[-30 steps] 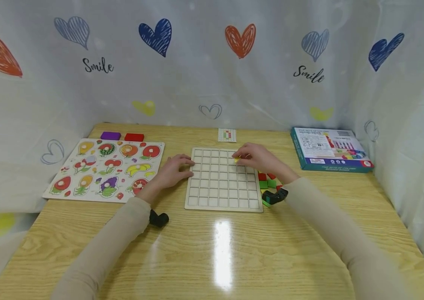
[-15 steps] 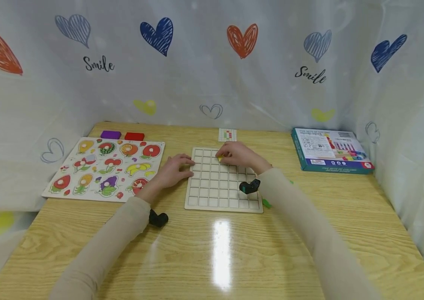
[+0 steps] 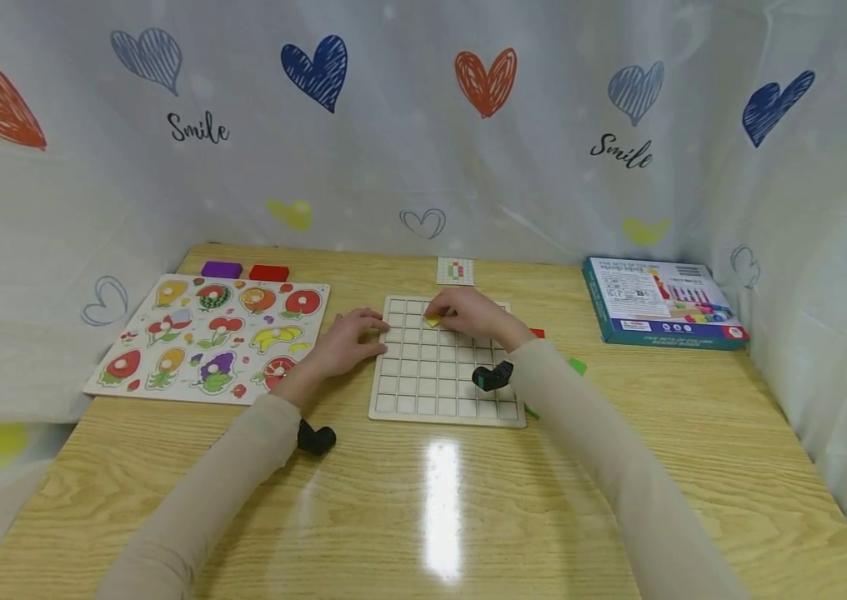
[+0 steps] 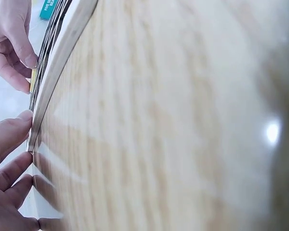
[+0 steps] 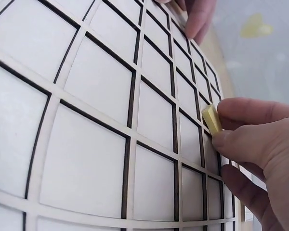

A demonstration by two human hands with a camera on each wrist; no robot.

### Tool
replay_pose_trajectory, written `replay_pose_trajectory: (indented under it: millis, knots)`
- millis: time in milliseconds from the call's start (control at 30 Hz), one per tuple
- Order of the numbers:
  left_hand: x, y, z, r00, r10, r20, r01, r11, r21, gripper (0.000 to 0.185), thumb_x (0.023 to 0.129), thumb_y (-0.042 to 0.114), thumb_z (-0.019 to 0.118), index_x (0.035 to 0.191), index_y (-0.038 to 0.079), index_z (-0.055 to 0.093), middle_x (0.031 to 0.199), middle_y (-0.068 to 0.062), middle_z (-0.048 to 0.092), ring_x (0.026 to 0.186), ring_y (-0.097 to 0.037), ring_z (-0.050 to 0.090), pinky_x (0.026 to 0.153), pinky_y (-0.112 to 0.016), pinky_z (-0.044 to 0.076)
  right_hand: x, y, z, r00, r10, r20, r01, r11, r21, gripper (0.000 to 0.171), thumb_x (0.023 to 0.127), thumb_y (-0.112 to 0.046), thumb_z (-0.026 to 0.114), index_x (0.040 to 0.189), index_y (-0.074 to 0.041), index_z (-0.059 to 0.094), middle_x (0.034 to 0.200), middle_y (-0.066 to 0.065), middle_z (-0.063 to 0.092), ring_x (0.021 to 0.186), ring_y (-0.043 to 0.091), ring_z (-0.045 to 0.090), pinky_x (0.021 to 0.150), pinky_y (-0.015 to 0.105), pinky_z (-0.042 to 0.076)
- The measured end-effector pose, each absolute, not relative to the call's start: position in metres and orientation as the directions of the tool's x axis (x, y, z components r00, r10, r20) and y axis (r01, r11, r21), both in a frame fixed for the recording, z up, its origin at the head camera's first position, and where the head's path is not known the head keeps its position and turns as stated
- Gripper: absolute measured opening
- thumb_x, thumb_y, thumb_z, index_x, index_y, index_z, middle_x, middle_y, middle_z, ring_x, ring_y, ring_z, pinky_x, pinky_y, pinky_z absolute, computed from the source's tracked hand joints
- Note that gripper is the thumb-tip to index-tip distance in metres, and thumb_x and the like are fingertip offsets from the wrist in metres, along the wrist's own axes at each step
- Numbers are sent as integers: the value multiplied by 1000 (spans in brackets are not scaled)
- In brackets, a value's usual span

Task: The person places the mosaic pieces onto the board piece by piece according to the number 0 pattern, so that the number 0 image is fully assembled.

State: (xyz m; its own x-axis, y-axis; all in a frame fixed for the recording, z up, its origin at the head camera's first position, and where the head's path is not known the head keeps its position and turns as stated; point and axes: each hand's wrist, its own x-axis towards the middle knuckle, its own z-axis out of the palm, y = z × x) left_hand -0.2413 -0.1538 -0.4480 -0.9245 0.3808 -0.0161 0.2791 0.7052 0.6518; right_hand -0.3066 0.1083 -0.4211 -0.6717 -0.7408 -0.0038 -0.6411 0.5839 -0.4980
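Observation:
A pale wooden grid board [image 3: 438, 392] of empty square cells lies at the table's middle. My right hand [image 3: 468, 312] hovers over its far rows and pinches a small yellow square tile [image 3: 433, 320] between thumb and fingertips; the right wrist view shows the yellow tile [image 5: 210, 118] tilted just above the grid board [image 5: 91, 159]. My left hand [image 3: 352, 337] rests on the table with its fingers against the board's left edge; the left wrist view shows those fingertips [image 4: 17, 130] touching the rim of the board [image 4: 62, 53].
A fruit peg puzzle [image 3: 209, 337] lies at the left, with a purple block [image 3: 221, 270] and a red block [image 3: 268, 272] behind it. A pattern card [image 3: 455, 271] sits beyond the board, a teal box [image 3: 659, 300] at the right. Red and green tiles [image 3: 577, 365] peek out beside my right forearm.
My right hand has carried the yellow tile leftward across the board's far rows. The left hand has stayed against the board's edge.

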Motion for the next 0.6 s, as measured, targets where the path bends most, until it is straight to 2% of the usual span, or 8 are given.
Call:
replay_pose_trajectory:
  millis: [600]
  knots:
    - [-242,-154,-448,-921,390,-5,295,705,645,38,93,20,68,128,5,63,142,-17,47,139,-36,34,116,-61,1,-307,104,-426,-696,-718,25,-630,593,-502,26,96,-12,62,120,-4,69,113,10,65,102,23,60,90,39,49]
